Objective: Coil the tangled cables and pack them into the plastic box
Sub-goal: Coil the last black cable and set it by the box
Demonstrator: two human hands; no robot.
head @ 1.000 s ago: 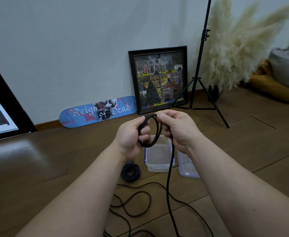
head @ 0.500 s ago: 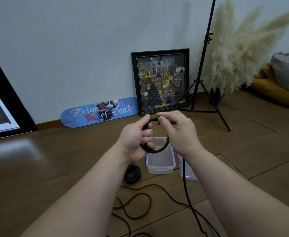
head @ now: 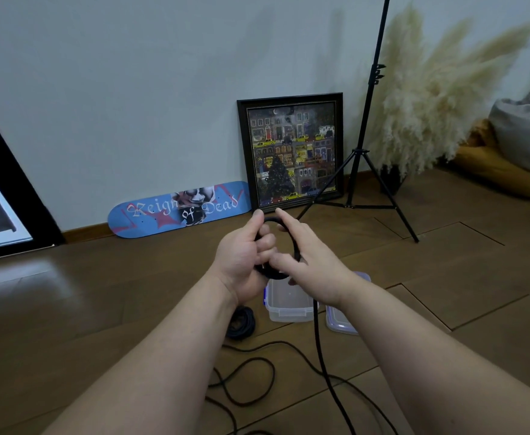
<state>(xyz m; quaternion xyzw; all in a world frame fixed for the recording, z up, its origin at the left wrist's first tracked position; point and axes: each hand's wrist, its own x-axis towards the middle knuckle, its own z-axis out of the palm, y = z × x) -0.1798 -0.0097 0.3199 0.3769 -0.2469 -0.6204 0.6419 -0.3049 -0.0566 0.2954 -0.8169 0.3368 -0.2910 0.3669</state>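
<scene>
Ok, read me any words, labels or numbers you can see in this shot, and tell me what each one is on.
"Reign of Dead": white gothic lettering on the blue skateboard deck leaning against the wall.
Framed picture: painted shopfronts and yellow cars; any signs there are too small to read.
Plastic box and its lid: no readable label.

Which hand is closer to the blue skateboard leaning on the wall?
Left. The left hand is just right of the blue skateboard deck and nearer the camera; the right hand is farther right.
</scene>
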